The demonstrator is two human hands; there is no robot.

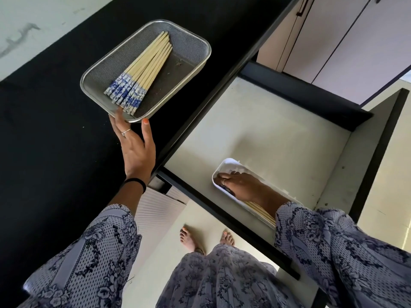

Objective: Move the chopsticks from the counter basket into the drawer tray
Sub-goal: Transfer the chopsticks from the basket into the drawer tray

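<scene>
A metal mesh basket [205, 48] sits on the black counter [55, 134] and holds several pale chopsticks [145, 62] with blue-and-white ends, fanned toward me. My left hand [136, 147] grips the basket's near corner, thumb on the rim and fingers at its edge by the chopstick ends. In the open drawer [266, 121] lies a narrow white tray [230, 163]. My right hand [242, 185] rests inside it, fingers curled over the blue ends of a few chopsticks [259, 209] lying along the tray. The hand and sleeve hide most of the tray.
The drawer has black side walls and a black front rail [222, 215] close to my body. Pale cabinet doors [333, 41] stand beyond the drawer. My bare feet [189, 238] are on the floor below the counter edge.
</scene>
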